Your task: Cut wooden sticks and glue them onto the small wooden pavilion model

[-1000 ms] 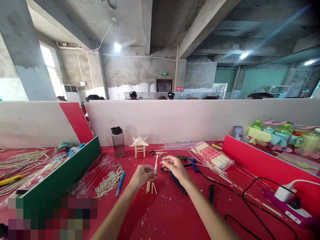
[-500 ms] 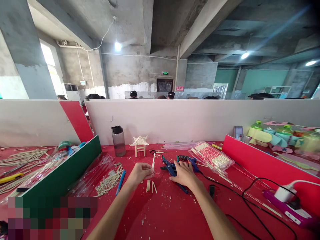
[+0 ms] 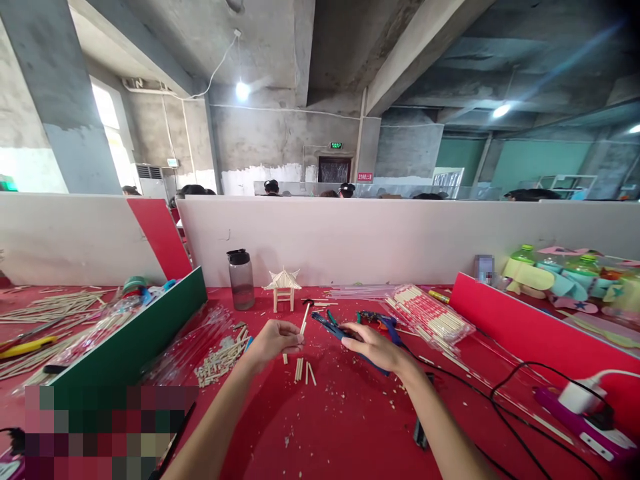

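Pinched upright between the fingertips of my left hand [image 3: 274, 341] is a thin pale wooden stick [image 3: 305, 321], leaning slightly right. My right hand [image 3: 371, 348] is closed around blue pliers [image 3: 326, 323]; their jaws point up and left, close to the stick but apart from it. Several short cut sticks [image 3: 300, 371] lie in a row just below my left hand. Behind it stands a small pavilion model [image 3: 283, 291] made of sticks. Left of that hand is a heap of short stick pieces [image 3: 220, 361], with a blue pen [image 3: 249, 343] mostly hidden behind the hand.
A glue gun [image 3: 389, 325] lies beyond my right hand, its black cable running right to a purple power strip [image 3: 583, 427]. Bagged sticks [image 3: 433, 313] lie behind. A water bottle [image 3: 241, 281] stands at back left. Green [image 3: 130, 327] and red [image 3: 530, 340] dividers flank the red table.
My right hand has closed around the pliers and shifted them left, so their jaws are nearer the stick. My left hand keeps hold of the stick, which tilts a little more.
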Motion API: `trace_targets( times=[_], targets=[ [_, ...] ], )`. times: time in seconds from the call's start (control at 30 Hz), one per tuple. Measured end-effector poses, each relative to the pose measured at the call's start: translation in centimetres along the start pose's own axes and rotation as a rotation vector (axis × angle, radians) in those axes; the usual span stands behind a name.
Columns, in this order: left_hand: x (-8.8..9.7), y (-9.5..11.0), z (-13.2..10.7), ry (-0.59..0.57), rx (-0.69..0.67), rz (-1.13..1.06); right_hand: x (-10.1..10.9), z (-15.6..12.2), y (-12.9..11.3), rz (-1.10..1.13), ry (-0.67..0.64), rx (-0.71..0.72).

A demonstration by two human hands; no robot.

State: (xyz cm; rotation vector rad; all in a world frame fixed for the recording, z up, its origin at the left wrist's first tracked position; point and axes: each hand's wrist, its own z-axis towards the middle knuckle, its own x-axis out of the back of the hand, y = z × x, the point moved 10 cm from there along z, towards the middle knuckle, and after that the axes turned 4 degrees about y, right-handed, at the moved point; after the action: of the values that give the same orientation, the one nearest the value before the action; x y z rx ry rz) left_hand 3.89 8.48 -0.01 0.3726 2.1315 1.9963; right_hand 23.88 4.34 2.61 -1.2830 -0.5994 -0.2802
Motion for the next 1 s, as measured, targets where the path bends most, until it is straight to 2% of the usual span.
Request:
trace_targets(
  times=[0.23, 0.47, 0.73, 1.0],
  targets=[
    [-0.3, 0.8, -0.6, -0.042, -0.006, 0.067, -1.4, -0.6, 0.2, 0.053, -0.081, -0.063],
    [-1.0, -0.4, -0.3, -0.13, 0.015, 0.11, -2.4, -0.7, -0.5, 0.113, -0.126, -0.005],
    [-0.9, -1.2, -0.1, -0.139, 0.042, 0.128, -3.3, -0.6, -1.1, 0.149, -0.166, 0.034],
    [-0.8, -0.7, -0.5, -0.142, 0.055, 0.125, -2.8, -0.5, -1.1, 0.101, -0.151, 0.056]
  ],
)
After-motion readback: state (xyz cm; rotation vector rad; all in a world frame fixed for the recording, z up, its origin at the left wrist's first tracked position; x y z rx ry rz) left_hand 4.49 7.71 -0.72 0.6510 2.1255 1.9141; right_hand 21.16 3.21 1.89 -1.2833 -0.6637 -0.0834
